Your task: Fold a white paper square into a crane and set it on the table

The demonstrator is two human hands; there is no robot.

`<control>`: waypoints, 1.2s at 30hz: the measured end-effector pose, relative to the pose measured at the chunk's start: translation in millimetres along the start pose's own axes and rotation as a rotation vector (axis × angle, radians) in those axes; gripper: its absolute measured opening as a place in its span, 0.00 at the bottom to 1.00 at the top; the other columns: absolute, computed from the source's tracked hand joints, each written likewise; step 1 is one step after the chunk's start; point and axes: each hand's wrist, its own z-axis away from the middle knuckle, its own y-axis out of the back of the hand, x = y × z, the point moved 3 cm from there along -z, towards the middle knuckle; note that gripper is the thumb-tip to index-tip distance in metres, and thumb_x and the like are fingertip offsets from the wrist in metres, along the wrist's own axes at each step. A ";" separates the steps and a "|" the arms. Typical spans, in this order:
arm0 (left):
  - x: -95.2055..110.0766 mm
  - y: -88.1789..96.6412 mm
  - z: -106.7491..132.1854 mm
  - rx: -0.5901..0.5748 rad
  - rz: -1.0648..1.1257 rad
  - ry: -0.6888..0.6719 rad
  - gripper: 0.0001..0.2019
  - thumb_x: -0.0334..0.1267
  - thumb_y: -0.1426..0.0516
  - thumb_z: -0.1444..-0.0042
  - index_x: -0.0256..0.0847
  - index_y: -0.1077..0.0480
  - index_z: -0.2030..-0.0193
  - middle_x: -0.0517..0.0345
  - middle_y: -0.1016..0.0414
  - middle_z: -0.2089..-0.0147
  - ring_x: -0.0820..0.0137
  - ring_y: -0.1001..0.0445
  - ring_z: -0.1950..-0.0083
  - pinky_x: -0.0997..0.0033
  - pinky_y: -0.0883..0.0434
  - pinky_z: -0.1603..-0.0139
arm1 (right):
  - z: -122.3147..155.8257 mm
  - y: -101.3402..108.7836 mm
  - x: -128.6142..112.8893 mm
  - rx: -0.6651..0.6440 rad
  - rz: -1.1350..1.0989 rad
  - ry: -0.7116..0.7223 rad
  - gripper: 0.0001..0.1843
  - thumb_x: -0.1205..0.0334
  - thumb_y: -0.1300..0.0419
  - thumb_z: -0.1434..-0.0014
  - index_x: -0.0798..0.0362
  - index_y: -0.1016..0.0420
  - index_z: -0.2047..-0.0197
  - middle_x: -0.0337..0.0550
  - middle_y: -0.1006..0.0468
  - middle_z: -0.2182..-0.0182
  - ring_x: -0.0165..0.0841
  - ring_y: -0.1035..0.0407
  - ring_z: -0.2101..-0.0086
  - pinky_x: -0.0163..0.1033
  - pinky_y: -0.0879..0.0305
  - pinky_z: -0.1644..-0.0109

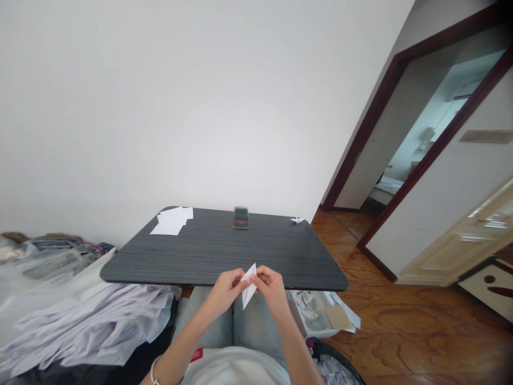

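Note:
A small folded white paper (249, 289), shaped like a narrow diamond with a crease down its length, is held up at the near edge of the dark table (224, 251). My left hand (229, 289) pinches it from the left, thumb on its front face. From the other side my right hand (269, 283) grips it, its thumb close to the left thumb near the middle. The fingers behind the paper are partly hidden. Both hands are above my lap, just in front of the tabletop.
Loose white sheets (172, 220) lie at the table's back left. A small dark framed object (241, 218) stands at the back middle, and a small folded white paper piece (297, 220) sits at the back right. Beneath the right side is a white box (315, 315); white cloth (104, 321) is heaped left.

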 end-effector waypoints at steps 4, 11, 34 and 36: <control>-7.8 -5.8 -2.3 -0.022 0.140 0.088 0.16 0.50 0.44 0.55 0.37 0.40 0.75 0.66 0.40 0.82 0.77 0.43 0.81 0.77 0.41 0.79 | -0.5 2.1 3.3 0.141 0.009 0.045 0.07 0.60 0.39 0.52 0.56 0.29 0.73 0.37 0.30 0.81 0.25 0.40 0.81 0.30 0.45 0.79; -11.9 -1.2 -2.1 0.000 0.105 0.091 0.17 0.49 0.44 0.56 0.37 0.40 0.79 0.67 0.41 0.85 0.77 0.41 0.81 0.78 0.42 0.79 | 1.1 -1.7 -1.5 -0.078 0.016 -0.032 0.14 0.60 0.35 0.57 0.57 0.26 0.66 0.42 0.25 0.74 0.31 0.33 0.73 0.34 0.37 0.71; -9.2 -3.2 1.1 -0.013 -0.072 0.032 0.16 0.49 0.49 0.49 0.35 0.37 0.76 0.61 0.34 0.80 0.76 0.40 0.80 0.78 0.45 0.79 | 1.8 1.0 0.5 0.057 0.092 -0.047 0.07 0.62 0.39 0.55 0.58 0.25 0.73 0.37 0.29 0.83 0.26 0.41 0.81 0.31 0.46 0.79; -7.6 -3.0 1.8 -0.009 -0.085 0.030 0.17 0.49 0.49 0.49 0.35 0.37 0.77 0.61 0.34 0.80 0.76 0.40 0.80 0.78 0.45 0.79 | 1.9 0.1 1.9 0.067 0.078 -0.037 0.07 0.62 0.39 0.55 0.58 0.25 0.74 0.37 0.29 0.83 0.26 0.41 0.82 0.31 0.45 0.79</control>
